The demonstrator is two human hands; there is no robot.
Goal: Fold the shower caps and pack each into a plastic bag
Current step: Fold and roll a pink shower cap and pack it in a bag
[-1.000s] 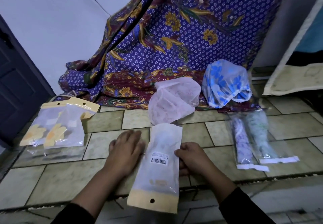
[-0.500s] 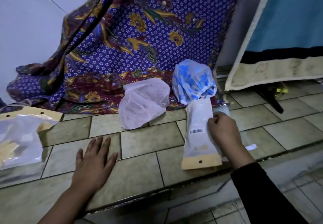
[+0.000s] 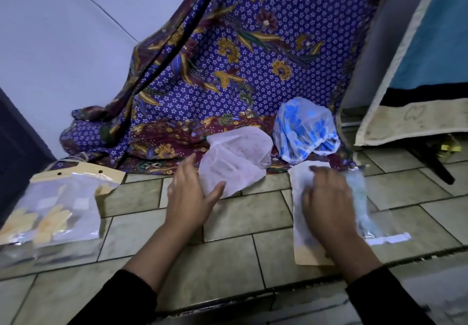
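Observation:
A pale pink shower cap lies unfolded on the tiled floor by the cloth's hem. To its right sits a blue-flowered shower cap. My left hand hovers with spread fingers right beside the pink cap's near edge, thumb almost on it. My right hand rests flat on a packed bag with a tan header, which lies over other packed clear bags. The hand is blurred by motion.
A stack of unfilled bags with tan headers lies at the left. A purple flowered cloth hangs behind the caps. A mattress edge leans at the right. The tiled step drops off near me.
My right hand carried the packed bag right and laid it on the other packed bags. My left hand left the floor and moved up to the pink cap.

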